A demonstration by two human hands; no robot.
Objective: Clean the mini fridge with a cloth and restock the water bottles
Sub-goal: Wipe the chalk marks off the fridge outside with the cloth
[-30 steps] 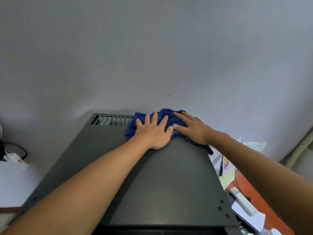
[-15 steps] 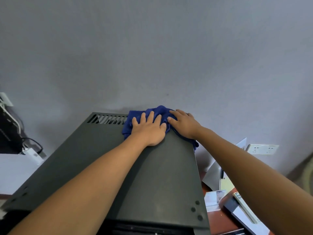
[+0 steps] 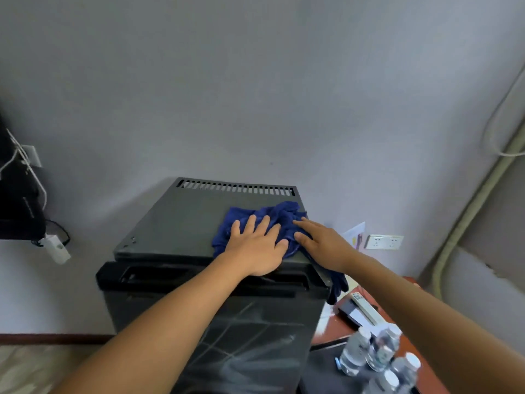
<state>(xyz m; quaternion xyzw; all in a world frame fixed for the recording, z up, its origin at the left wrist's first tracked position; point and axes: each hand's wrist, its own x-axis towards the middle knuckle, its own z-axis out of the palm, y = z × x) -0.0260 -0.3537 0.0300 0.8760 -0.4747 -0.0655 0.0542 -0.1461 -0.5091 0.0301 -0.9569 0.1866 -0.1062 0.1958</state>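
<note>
Your hands press a blue cloth flat on the mini fridge top, centre frame.

Your left hand lies on the cloth with fingers straight and spread wide; your right hand rests just beside it at the fridge's right edge, fingers straight, where the cloth hangs over the side. Water bottles stand clustered at lower right, well apart from the fridge top.
</note>
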